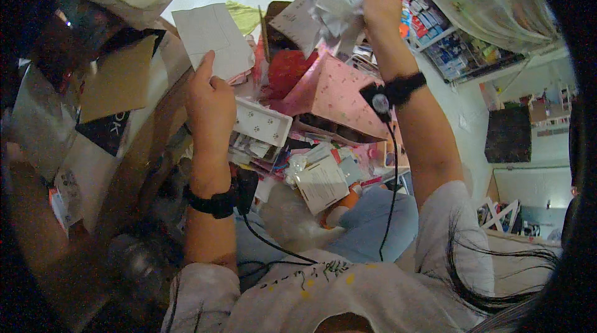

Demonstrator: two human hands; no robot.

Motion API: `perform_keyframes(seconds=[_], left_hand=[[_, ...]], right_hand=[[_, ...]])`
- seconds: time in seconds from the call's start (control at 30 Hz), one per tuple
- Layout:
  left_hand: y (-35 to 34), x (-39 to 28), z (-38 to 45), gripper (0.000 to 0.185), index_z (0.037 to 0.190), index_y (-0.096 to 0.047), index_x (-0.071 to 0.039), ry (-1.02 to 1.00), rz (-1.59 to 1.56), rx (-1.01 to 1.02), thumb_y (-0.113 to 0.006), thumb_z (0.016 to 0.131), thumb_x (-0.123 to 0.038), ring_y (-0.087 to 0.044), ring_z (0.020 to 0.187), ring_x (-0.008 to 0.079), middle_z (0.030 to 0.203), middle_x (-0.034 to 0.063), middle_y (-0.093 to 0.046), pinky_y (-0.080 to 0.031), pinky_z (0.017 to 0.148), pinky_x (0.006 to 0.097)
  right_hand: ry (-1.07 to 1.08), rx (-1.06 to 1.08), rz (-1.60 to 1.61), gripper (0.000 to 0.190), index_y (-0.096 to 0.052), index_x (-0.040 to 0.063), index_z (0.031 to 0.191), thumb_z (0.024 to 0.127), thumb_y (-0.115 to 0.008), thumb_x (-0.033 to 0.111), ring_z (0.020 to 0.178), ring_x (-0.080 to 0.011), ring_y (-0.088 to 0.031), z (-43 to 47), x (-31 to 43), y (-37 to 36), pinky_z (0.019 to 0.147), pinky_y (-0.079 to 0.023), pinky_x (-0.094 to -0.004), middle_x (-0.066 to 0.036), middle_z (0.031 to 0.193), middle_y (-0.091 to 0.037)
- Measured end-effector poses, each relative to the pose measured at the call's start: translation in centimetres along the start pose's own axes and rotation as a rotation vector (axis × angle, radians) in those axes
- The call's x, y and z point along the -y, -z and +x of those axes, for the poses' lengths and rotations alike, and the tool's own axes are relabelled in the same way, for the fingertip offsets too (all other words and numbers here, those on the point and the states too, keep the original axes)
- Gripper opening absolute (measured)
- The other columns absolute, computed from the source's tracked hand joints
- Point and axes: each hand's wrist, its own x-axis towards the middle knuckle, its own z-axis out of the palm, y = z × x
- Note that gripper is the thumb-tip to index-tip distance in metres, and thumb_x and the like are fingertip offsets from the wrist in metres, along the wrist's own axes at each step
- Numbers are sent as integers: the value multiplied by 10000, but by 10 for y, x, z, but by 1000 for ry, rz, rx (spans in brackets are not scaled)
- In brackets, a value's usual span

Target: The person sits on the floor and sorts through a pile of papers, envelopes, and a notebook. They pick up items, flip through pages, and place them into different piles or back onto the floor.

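My left hand grips the near edge of a pale sheet of paper or card, its index finger lying on top. Pinkish layers show beneath that sheet's lower right edge. Further off and to the right, my right hand holds a crumpled, whitish translucent plastic wrapper. Behind the wrapper, a printed grey-white envelope or sheet leans over a dark box; whether my fingers touch it is hidden. Between my arms lie a pink patterned box, tilted, and a red item.
A white tray with paw prints sits beside my left wrist. Printed paper and mixed clutter lie before my knees. Open cardboard boxes stand at left. Black cables run from both wrist straps. Filled shelving stands at far right.
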Motion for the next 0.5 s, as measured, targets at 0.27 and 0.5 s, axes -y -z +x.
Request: perform_keyframes(seconds=[0.27,0.5], left_hand=[[29,-14,-5,481,1211,-430,51,13,173,125,-493,736,4,-522,918,402,976,267,-523,-420,819,440],[34,-14,-5,565,1288,-310,52,-136,92,1,-436,737,70,-495,922,442,994,302,-507,-404,824,459]], right_hand=[[201,199,-517,313,-579,46,905,828,-498,338,876,-357,-555,-4,-118,-126,753,-429,-424,-180,909,-596],[-457,1262,-621,715,-239,74,1368,789,-619,253,1112,-253,-475,-29,-167,-142,911,-388,-348,-175,1182,-518]])
